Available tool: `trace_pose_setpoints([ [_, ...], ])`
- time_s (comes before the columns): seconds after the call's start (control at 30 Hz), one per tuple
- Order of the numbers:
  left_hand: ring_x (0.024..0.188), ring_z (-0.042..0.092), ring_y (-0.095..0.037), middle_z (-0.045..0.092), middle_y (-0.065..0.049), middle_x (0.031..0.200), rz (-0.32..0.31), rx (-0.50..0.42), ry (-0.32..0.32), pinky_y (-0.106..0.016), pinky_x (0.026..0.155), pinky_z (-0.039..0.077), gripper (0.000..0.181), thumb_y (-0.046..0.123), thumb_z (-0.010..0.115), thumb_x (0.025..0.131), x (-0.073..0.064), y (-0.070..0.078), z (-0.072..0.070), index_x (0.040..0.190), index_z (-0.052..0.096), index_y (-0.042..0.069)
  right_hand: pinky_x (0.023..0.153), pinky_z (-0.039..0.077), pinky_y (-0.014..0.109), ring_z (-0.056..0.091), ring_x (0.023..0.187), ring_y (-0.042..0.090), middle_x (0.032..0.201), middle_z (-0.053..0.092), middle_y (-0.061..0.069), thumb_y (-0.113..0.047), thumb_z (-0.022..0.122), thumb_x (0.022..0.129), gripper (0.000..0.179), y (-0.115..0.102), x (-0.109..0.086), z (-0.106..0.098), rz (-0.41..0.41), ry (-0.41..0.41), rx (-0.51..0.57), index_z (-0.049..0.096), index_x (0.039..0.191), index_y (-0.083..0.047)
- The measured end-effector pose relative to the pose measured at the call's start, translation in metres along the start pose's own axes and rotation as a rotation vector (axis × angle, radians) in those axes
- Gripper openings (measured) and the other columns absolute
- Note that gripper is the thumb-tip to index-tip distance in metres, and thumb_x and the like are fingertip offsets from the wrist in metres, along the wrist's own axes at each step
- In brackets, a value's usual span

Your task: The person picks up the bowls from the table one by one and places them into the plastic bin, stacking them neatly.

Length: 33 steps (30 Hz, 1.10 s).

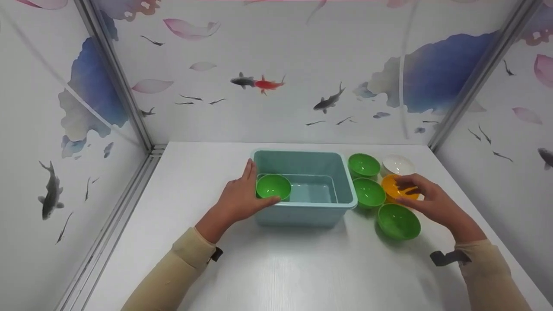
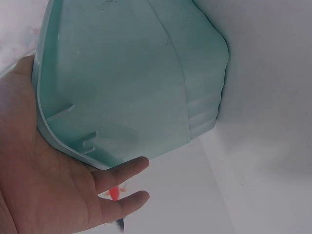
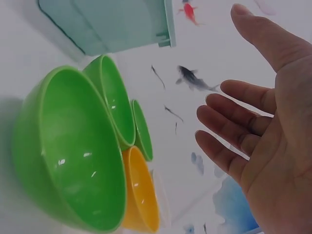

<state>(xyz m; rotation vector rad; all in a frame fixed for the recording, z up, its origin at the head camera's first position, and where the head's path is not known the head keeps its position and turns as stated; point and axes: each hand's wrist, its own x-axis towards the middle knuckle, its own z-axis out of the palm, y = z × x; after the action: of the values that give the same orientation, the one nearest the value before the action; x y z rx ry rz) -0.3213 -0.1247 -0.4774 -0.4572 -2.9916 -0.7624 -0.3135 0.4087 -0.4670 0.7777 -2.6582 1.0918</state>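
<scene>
A pale teal plastic bin [image 1: 298, 215] stands on the table, with a green bowl [image 1: 273, 187] inside its left end. My left hand [image 1: 242, 196] rests against the bin's left front corner, its thumb along the front rim and its fingers extended by the left side. Over the orange bowl [image 1: 390, 188] hovers my right hand [image 1: 432, 203], fingers spread and slightly bent, holding nothing. The right wrist view shows its palm [image 3: 287, 161] apart from the bowls. Nearest the front is another green bowl [image 1: 399, 222], close to the orange one.
Two more green bowls, a rear one [image 1: 363, 165] and a middle one [image 1: 369, 193], stand along the bin's right side. A white bowl [image 1: 398, 164] sits behind the orange one. Printed panels enclose the white table [image 1: 268, 268] at the back and sides.
</scene>
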Motion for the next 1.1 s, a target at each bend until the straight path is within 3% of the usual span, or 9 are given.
trace_pose_setpoints([
  [0.13,0.139,0.06,-0.046,0.008,-0.015,0.185,-0.008,0.021,-0.005,-0.06,0.117,0.044,0.132,0.089,0.059,0.091,0.001,-0.001,0.002,0.177,0.009,0.001,0.097,0.051,0.015,0.066,0.112,0.004,0.132,0.071,0.014,-0.008,0.084,0.1,0.042,0.006,-0.01,0.001,0.027,0.006,0.002,0.067,0.138,-0.003],
  [0.27,0.139,0.06,-0.047,0.008,-0.015,0.185,-0.007,0.018,-0.002,-0.061,0.117,0.044,0.13,0.084,0.063,0.092,0.002,-0.001,0.002,0.177,0.009,0.001,0.098,0.05,0.013,0.064,0.113,-0.002,0.135,0.07,0.017,-0.01,0.083,0.101,0.04,0.012,-0.019,0.002,0.057,0.01,0.003,0.067,0.137,-0.003],
  [0.63,0.144,0.055,-0.046,0.007,-0.015,0.185,0.0,0.016,-0.004,-0.061,0.119,0.042,0.137,0.093,0.058,0.088,0.0,0.0,-0.003,0.176,0.007,0.001,0.097,0.052,0.015,0.065,0.116,0.001,0.133,0.07,0.012,-0.01,0.082,0.101,0.042,0.024,-0.031,0.002,0.111,0.04,0.018,0.067,0.139,0.0],
  [0.8,0.145,0.055,-0.046,0.005,-0.014,0.186,-0.007,0.006,-0.01,-0.061,0.12,0.041,0.136,0.092,0.058,0.089,0.0,0.0,-0.002,0.177,0.006,0.002,0.097,0.05,0.013,0.065,0.117,0.006,0.138,0.069,0.017,-0.015,0.081,0.104,0.046,0.028,-0.036,0.002,0.162,0.017,0.005,0.063,0.144,-0.001],
  [1.1,0.141,0.058,-0.046,0.006,-0.013,0.186,-0.008,0.012,-0.011,-0.06,0.119,0.043,0.133,0.088,0.06,0.091,0.0,-0.001,0.001,0.177,0.006,0.002,0.101,0.049,0.018,0.062,0.127,0.038,0.15,0.06,0.024,-0.024,0.081,0.104,0.06,0.031,-0.047,0.006,0.243,-0.055,-0.018,0.054,0.152,0.0],
])
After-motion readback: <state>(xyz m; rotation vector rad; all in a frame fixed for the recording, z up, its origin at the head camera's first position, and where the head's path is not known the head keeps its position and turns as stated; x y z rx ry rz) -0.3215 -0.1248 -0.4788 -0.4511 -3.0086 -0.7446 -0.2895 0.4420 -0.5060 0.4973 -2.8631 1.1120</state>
